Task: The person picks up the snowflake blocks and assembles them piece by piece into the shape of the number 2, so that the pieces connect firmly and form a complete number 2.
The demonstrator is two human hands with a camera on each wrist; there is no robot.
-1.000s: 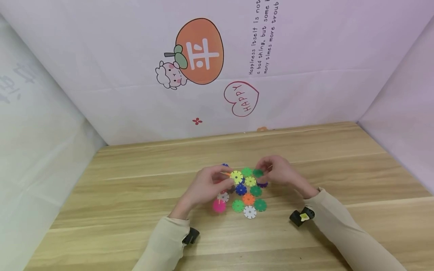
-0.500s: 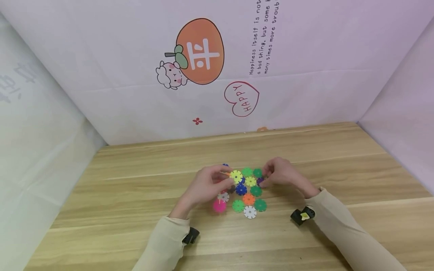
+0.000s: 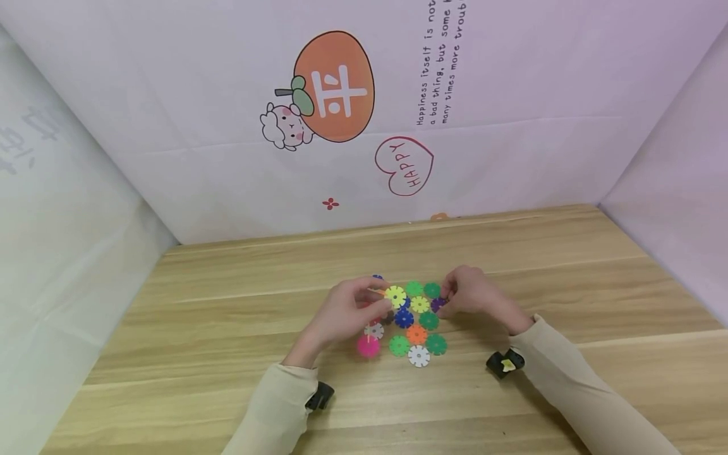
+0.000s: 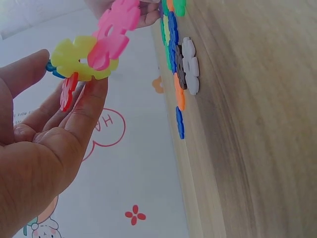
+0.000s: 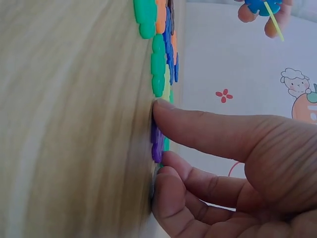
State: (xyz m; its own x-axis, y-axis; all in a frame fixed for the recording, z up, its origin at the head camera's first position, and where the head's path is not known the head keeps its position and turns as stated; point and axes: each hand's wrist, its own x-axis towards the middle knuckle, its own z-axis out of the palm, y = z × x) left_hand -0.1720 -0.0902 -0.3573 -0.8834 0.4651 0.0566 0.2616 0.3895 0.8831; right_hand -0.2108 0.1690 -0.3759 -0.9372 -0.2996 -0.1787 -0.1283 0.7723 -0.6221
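Left hand [image 3: 347, 309]: pinches yellow disc [image 3: 395, 296] of a joined cluster, lifted off table [image 3: 227, 328] | Right hand [image 3: 474, 294]: fingertips pinch purple disc [image 3: 436, 304] lying on table | Loose discs [image 3: 418, 338]: flat between hands

A light wooden plank table [image 3: 239, 354] carries a cluster of flat plastic snowflake discs. Around the orange disc [image 3: 417, 334] lie a blue disc [image 3: 404, 318] just behind it, green discs [image 3: 436, 344] beside it, a white disc [image 3: 419, 356] in front, and a round pink piece [image 3: 368, 345] to its left.
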